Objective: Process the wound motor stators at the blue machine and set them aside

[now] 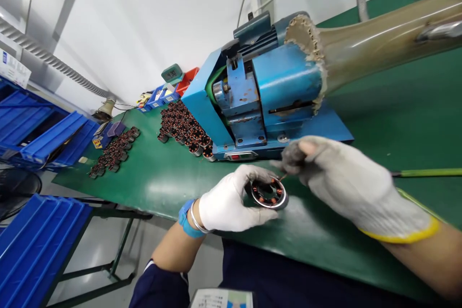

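My left hand (pixel 231 199), in a white glove, grips a motor stator (pixel 279 200), a round metal ring with copper coils inside. Its open face is tilted up towards me, above the green bench. My right hand (pixel 335 178), in a white glove with grey, dirty fingertips, is at the stator's far right rim. Those fingers are pinched together and blurred by motion. A thin copper-coloured wire (pixel 283 176) shows between the rim and the fingertips; its end is hidden. Just beyond both hands stands a blue belt machine (pixel 236 91) with a red switch on its base.
Many stators (pixel 184 127) crowd the green bench (pixel 155 187) left of the machine; another group (pixel 115 151) lies farther left. A wide duct (pixel 382 48) leads right from the machine. Small bins (pixel 159 95) and a digital clock (pixel 172 73) stand behind. Blue trays (pixel 39 245) are at left.
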Available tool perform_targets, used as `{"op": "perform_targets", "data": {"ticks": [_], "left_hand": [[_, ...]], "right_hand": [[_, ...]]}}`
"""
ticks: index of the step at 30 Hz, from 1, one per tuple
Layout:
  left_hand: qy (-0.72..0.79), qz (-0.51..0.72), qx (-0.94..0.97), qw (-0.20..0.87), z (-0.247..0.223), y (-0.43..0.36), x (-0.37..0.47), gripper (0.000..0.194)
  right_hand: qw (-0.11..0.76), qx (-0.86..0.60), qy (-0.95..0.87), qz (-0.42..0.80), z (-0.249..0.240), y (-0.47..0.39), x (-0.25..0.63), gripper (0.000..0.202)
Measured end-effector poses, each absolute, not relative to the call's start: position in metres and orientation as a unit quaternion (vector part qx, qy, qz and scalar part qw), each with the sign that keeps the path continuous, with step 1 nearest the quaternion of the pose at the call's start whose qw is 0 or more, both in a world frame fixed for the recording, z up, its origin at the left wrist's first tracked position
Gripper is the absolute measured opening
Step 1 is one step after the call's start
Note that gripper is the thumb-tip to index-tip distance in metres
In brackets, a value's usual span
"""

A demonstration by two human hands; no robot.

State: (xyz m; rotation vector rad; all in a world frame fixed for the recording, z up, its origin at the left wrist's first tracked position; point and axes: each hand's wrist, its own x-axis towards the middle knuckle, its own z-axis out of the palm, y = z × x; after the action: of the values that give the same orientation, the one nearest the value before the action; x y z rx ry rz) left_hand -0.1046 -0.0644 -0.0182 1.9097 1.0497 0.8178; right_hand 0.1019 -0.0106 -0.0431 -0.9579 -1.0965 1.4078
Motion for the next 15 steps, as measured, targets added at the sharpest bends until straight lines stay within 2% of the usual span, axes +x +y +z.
{"op": "perform_targets", "data": {"ticks": [2,4,7,10,15], "left_hand": [[0.451,0.370,0.704,0.404,-0.021,-0.060,-0.096,0.070],[0.486,0.426,0.655,0.392,-0.026,-0.050,-0.083,0.082],[0.532,0.498,0.576,0.371,-0.035,-0.030,-0.061,0.071],[0.522,0.542,0.534,0.386,-0.038,-0.013,-0.042,0.063],[0.525,0.558,0.550,0.332,-0.029,0.003,-0.026,0.058]], "right_hand": [[0.560,-0.406,-0.404,0.598,-0.043,-0.009,0.104,0.053],[0.538,-0.409,-0.461,0.575,-0.044,-0.011,0.105,0.065],[0.487,-0.456,-0.557,0.495,-0.044,-0.015,0.100,0.081],[0.489,-0.487,-0.558,0.461,-0.043,-0.011,0.094,0.068],[0.494,-0.503,-0.557,0.440,-0.033,0.010,0.097,0.044]]}}
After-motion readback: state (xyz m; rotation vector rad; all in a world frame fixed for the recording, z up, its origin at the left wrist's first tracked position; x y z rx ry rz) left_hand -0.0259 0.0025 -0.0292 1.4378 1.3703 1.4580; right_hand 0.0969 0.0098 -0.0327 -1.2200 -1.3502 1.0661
